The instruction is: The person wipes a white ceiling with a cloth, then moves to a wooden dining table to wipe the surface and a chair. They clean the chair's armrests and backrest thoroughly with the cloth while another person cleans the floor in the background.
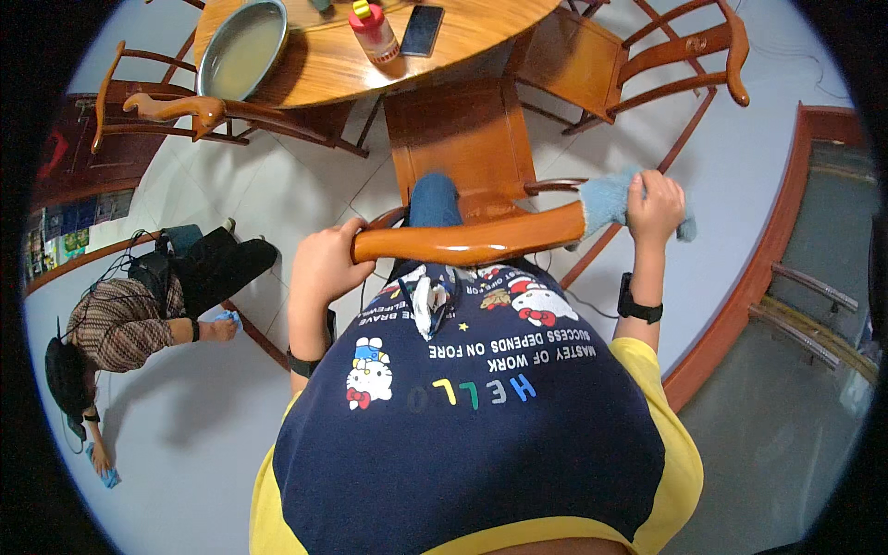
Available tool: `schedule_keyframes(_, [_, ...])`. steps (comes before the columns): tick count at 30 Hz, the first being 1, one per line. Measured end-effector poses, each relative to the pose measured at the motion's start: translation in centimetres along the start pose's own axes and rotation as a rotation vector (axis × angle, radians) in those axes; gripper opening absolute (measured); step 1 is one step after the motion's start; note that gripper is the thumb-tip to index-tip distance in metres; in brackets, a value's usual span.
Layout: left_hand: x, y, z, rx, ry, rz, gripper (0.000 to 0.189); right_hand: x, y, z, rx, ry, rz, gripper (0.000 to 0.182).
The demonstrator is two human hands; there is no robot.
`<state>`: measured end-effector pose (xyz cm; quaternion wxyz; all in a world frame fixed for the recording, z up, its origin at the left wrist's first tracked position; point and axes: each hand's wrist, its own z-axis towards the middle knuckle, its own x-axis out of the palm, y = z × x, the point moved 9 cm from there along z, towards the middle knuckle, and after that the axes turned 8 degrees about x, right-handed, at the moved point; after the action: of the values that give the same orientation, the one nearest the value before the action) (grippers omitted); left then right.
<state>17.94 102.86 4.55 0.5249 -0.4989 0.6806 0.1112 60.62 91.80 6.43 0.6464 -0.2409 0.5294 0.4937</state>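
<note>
A glossy wooden chair's top rail [465, 243] runs across in front of my body. My left hand [325, 263] grips the rail's left end, fingers wrapped over it. At the opposite end, my right hand [652, 205] holds a light blue cloth [607, 198], which covers that end of the rail. The chair's seat [458, 132] lies beyond the rail, facing the table. A dark band is on each of my wrists.
A round wooden table [333, 62] carries a metal basin [243, 52] of cloudy liquid, a red-lidded bottle [374, 35] and a phone [422, 31]. Chairs [576, 62] stand around it. At left, another person [125, 319] bends low with blue cloths. A glass-topped wooden-edged piece [763, 333] is at right.
</note>
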Motion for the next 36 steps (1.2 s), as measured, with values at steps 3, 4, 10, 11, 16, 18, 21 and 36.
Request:
schedule_keyframes(3, [0.5, 0.6, -0.4, 0.01, -0.015, -0.035, 0.043, 0.3, -4.6, -0.2, 0.205, -0.018, 0.08, 0.028])
schedule_keyframes(4, [0.7, 0.9, -0.2, 0.019, -0.028, -0.016, 0.042, 0.6, -5.4, -0.3, 0.291, -0.004, 0.188, 0.029])
schedule_keyframes(10, [2.1, 2.5, 0.5, 0.033, -0.079, -0.04, 0.037, 3.8, -9.1, -2.9, 0.416, -0.049, 0.375, 0.027])
schedule_keyframes(11, [2.2, 2.7, 0.6, 0.039, -0.073, -0.017, 0.037, 3.4, -8.4, -2.9, 0.415, -0.113, 0.435, 0.027])
schedule_keyframes(16, [2.9, 2.7, 0.7, 0.055, -0.105, 0.022, 0.036, 3.6, -6.3, -2.3, 0.385, -0.112, 0.396, 0.02])
schedule_keyframes(18, [2.9, 2.8, 0.8, 0.052, -0.109, 0.033, 0.036, 2.6, -3.2, -1.8, 0.218, -0.151, 0.197, 0.018])
schedule_keyframes(21, [3.3, 2.5, 0.8, 0.053, -0.111, 0.034, 0.035, 3.3, 0.3, -2.7, 0.047, -0.125, 0.111, 0.021])
schedule_keyframes(36, [3.6, 1.6, 0.1, 0.107, -0.209, -0.001, 0.032, 4.4, 7.8, -6.5, -0.279, 0.152, 0.461, 0.019])
